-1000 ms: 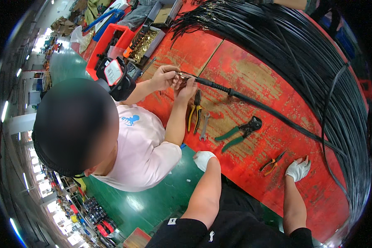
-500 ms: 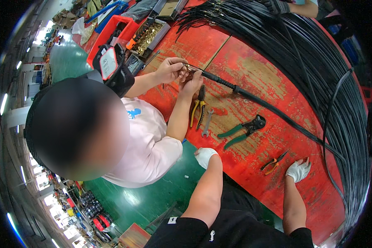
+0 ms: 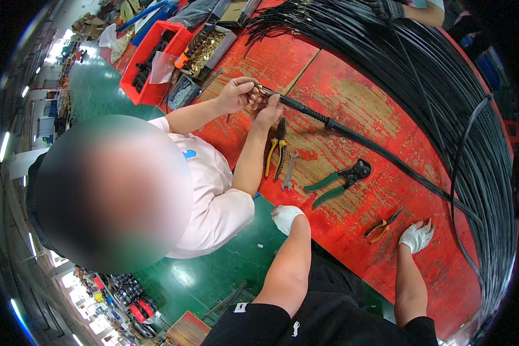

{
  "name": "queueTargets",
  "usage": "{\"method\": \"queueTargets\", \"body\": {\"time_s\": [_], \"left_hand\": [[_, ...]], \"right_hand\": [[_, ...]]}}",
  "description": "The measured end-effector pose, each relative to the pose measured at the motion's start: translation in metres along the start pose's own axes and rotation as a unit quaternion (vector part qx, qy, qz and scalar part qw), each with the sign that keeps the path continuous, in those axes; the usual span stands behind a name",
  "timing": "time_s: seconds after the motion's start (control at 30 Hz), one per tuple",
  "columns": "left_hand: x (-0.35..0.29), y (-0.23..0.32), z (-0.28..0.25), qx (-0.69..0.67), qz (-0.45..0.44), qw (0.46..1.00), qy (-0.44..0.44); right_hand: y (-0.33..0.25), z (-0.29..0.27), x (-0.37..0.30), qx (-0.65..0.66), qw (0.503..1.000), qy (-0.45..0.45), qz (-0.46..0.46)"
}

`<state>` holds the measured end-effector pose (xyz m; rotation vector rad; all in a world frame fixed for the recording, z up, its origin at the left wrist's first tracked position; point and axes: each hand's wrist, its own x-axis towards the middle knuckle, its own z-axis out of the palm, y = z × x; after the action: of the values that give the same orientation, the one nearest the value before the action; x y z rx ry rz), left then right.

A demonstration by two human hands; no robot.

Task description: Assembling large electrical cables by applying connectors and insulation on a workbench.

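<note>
My left hand [image 3: 286, 218], in a white glove, rests closed on the near edge of the worn red table [image 3: 380, 115]. My right hand [image 3: 416, 236], also gloved, lies flat on the table with fingers apart, holding nothing. Small orange-handled cutters [image 3: 382, 227] lie just left of my right hand. Green-handled crimping pliers [image 3: 339, 181] sit farther up the table. A person in a pink shirt [image 3: 213, 190] at my left holds the end of a thick black cable [image 3: 352, 134] in both hands [image 3: 254, 99].
Yellow-handled pliers [image 3: 275, 151] and a small spanner [image 3: 289, 171] lie by that person's forearm. A big bundle of black cables [image 3: 444, 75] runs along the table's far and right side. Red crates [image 3: 153, 57] and a tray of brass parts [image 3: 205, 49] stand at the far left. Green floor [image 3: 207, 277] lies below.
The view has shifted so the person at my left fills more of the picture. My two gloved hands stay where they were on the table.
</note>
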<state>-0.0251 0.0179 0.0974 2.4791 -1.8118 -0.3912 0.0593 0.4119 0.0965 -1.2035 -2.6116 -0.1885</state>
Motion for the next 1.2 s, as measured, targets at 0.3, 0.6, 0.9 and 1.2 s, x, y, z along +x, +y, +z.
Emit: {"method": "queueTargets", "body": {"time_s": [0.3,0.6,0.9,1.2], "left_hand": [[0.000,0.002,0.000,-0.002,-0.008,1.000,-0.016],[0.000,0.002,0.000,0.004,-0.014,1.000,-0.026],[0.001,0.001,0.002,0.017,-0.007,1.000,-0.019],[0.015,-0.010,0.022,0.019,-0.014,1.000,0.004]], "right_hand": [[0.004,0.005,0.000,-0.007,1.000,0.004,-0.001],[0.005,0.004,0.001,-0.005,1.000,0.019,-0.015],[0.003,0.000,-0.001,-0.002,1.000,0.019,-0.007],[-0.001,0.000,0.001,0.005,1.000,-0.005,0.001]]}}
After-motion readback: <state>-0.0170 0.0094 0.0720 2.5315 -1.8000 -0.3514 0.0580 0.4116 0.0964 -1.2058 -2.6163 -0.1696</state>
